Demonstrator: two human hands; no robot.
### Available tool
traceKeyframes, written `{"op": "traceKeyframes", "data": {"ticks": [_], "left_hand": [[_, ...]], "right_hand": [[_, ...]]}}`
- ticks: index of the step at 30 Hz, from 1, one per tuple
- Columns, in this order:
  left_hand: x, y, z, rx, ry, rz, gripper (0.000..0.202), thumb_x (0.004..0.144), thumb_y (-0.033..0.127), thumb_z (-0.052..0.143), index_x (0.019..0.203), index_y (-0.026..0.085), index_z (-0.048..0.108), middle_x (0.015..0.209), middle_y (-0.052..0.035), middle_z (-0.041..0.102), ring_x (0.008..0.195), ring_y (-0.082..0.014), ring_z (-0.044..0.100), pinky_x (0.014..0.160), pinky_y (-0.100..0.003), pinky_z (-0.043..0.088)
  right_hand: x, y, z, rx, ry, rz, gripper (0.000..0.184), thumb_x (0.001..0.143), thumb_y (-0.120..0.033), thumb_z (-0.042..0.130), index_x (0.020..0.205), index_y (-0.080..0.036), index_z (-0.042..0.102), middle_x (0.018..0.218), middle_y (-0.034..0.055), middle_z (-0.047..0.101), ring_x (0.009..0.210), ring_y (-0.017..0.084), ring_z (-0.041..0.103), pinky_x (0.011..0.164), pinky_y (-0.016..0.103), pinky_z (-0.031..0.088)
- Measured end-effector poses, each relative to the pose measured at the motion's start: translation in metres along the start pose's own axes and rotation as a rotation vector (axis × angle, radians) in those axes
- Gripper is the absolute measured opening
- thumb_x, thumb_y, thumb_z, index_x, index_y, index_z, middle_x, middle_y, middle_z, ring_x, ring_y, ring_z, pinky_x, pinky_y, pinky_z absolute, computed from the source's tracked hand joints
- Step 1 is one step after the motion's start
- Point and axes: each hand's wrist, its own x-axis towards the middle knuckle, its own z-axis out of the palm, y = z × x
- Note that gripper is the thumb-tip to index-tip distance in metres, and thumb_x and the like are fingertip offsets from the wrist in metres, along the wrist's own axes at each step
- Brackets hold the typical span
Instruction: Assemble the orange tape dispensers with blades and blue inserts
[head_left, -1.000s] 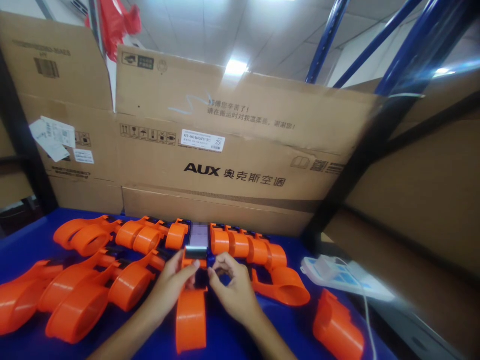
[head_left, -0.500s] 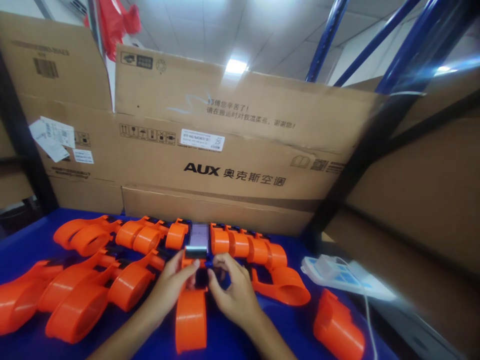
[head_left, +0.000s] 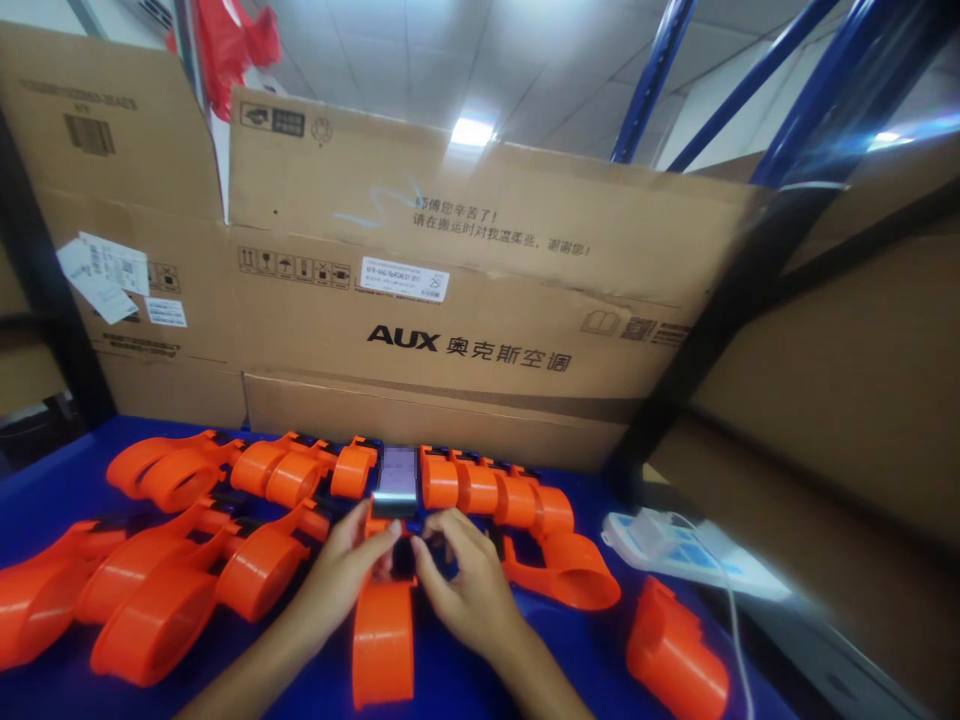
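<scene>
An orange plastic part (head_left: 383,645) with a wide ring at its near end lies in front of me, its dark middle section between my hands. My left hand (head_left: 354,548) is closed on its upper left side, thumb across the top. On the other side, my right hand (head_left: 466,580) has curled fingers, with thumb and forefinger close together by the dark section. What lies between those fingertips is hidden. Just beyond the part is a phone-like device (head_left: 397,472) with a pale screen and a silver lower edge.
Several similar orange ringed parts (head_left: 259,572) spread over the blue table surface (head_left: 300,690) on both sides. Another orange piece (head_left: 677,650) sits front right. A white power strip (head_left: 697,560) with a cable stands at the right. A cardboard panel (head_left: 480,390) walls off the back.
The right hand's forefinger and thumb have shifted slightly, and the ringed part has moved a touch to the right. The left hand keeps its hold.
</scene>
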Motion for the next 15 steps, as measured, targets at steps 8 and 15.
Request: {"op": "traceKeyframes", "data": {"ticks": [8, 15], "left_hand": [[-0.002, 0.001, 0.000, 0.024, -0.079, -0.019, 0.027, 0.085, 0.040, 0.072, 0.100, 0.019, 0.066, 0.065, 0.0024, 0.060, 0.058, -0.0122, 0.054, 0.062, -0.025, 0.047], [-0.005, 0.007, 0.002, -0.049, -0.137, -0.127, 0.038, 0.083, 0.041, 0.074, 0.111, 0.017, 0.065, 0.068, -0.0028, 0.069, 0.055, -0.0137, 0.060, 0.057, -0.024, 0.047]], "right_hand": [[0.002, -0.008, -0.010, 0.079, -0.040, -0.027, 0.007, 0.096, -0.024, 0.050, 0.089, -0.023, 0.051, 0.090, 0.0041, 0.059, 0.085, 0.021, 0.056, 0.076, 0.030, 0.045], [0.004, -0.002, -0.012, 0.569, 0.027, 0.122, 0.013, 0.094, -0.035, 0.059, 0.096, -0.024, 0.052, 0.106, 0.0051, 0.064, 0.099, 0.023, 0.060, 0.089, 0.034, 0.047]]}}
